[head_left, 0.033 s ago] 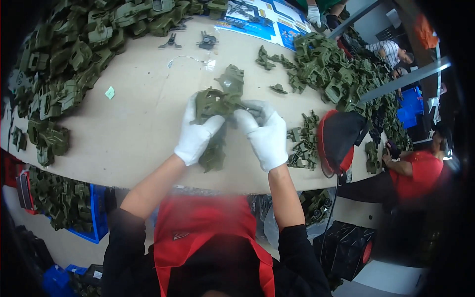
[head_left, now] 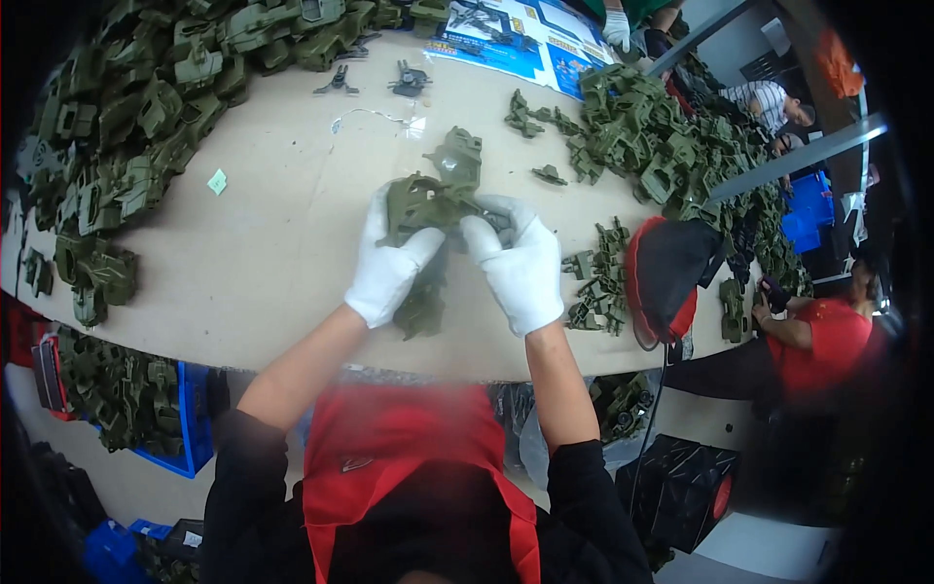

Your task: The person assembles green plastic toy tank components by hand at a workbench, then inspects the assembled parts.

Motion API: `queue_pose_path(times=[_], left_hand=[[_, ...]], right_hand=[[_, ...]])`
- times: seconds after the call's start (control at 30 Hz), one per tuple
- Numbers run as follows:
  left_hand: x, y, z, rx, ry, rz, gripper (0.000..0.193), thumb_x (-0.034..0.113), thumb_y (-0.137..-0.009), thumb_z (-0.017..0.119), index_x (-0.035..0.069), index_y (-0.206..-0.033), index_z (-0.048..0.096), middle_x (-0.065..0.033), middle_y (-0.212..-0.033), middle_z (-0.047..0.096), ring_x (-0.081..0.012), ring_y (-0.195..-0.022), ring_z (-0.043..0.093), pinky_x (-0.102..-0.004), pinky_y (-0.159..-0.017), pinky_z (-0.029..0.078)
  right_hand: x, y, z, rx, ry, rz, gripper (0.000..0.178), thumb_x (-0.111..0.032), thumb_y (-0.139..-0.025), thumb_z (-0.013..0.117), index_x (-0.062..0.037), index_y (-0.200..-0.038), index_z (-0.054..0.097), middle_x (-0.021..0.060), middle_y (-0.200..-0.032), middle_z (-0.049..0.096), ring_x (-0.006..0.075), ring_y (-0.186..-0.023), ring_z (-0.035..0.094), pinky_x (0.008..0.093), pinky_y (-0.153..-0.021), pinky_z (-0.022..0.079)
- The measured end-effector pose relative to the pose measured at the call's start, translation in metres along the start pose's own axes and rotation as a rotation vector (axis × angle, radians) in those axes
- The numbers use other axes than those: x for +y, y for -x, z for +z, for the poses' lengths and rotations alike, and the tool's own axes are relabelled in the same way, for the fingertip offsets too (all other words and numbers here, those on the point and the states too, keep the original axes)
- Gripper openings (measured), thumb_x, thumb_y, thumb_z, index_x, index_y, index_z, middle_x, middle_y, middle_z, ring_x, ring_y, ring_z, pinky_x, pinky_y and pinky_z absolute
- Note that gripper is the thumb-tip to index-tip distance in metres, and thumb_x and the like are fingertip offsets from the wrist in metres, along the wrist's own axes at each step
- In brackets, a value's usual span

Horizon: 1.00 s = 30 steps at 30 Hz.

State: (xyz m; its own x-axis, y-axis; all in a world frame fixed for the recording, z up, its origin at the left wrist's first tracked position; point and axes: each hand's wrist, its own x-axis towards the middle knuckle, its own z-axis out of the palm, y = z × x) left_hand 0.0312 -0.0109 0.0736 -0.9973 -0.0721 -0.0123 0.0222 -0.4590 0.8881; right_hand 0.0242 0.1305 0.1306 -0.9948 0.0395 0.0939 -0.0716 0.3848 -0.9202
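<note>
My left hand (head_left: 387,273), in a white glove, grips an olive-green plastic vehicle-body-like part (head_left: 413,200) by its left side, thumb on the near edge. My right hand (head_left: 518,273), gloved too, has its thumb and fingers closed at the right edge of the same part. Its fingertips partly hide what they pinch there. Just beyond the held part is another green moulded piece (head_left: 457,154). A further green piece (head_left: 421,310) shows between my wrists, blurred. Whether these two pieces join the held part, I cannot tell.
Heaped green parts (head_left: 146,107) cover the table's left; another heap (head_left: 652,127) lies at right. Small green pieces (head_left: 601,277) sit beside a black-and-red cap-like object (head_left: 671,277). Two dark small parts (head_left: 409,80) and a printed sheet (head_left: 525,44) lie farther back. A co-worker (head_left: 817,336) sits at right.
</note>
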Motion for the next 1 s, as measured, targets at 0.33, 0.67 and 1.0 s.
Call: queue_pose_path(times=[0.33, 0.67, 1.0], left_hand=[[0.002, 0.012, 0.007, 0.023, -0.035, 0.108, 0.047, -0.005, -0.082, 0.059, 0.005, -0.125, 0.044, -0.0057, -0.111, 0.058, -0.0125, -0.1, 0.056, -0.0271, -0.087, 0.047], [-0.004, 0.01, 0.003, -0.002, -0.159, 0.186, 0.052, -0.008, -0.082, 0.056, 0.004, -0.129, 0.039, -0.0076, -0.116, 0.055, -0.0138, -0.104, 0.055, -0.0281, -0.091, 0.046], [-0.006, 0.008, 0.001, -0.039, -0.244, 0.192, 0.051, -0.003, -0.081, 0.059, 0.003, -0.128, 0.039, -0.0091, -0.115, 0.057, -0.0135, -0.101, 0.057, -0.0268, -0.085, 0.048]], right_hand=[[-0.022, 0.003, 0.017, 0.09, 0.324, -0.192, 0.012, -0.014, -0.084, 0.067, -0.0036, -0.088, 0.064, 0.0191, -0.074, 0.067, 0.035, -0.065, 0.067, 0.0408, -0.061, 0.054], [-0.009, 0.0, 0.027, 0.163, 0.368, -0.472, 0.009, -0.011, -0.083, 0.068, -0.0058, -0.087, 0.062, 0.0164, -0.074, 0.066, 0.0353, -0.065, 0.066, 0.0409, -0.058, 0.053], [-0.008, -0.008, 0.028, 0.227, 0.341, -0.431, 0.007, -0.009, -0.082, 0.069, -0.0065, -0.085, 0.063, 0.0159, -0.075, 0.066, 0.0346, -0.065, 0.066, 0.0405, -0.059, 0.053]])
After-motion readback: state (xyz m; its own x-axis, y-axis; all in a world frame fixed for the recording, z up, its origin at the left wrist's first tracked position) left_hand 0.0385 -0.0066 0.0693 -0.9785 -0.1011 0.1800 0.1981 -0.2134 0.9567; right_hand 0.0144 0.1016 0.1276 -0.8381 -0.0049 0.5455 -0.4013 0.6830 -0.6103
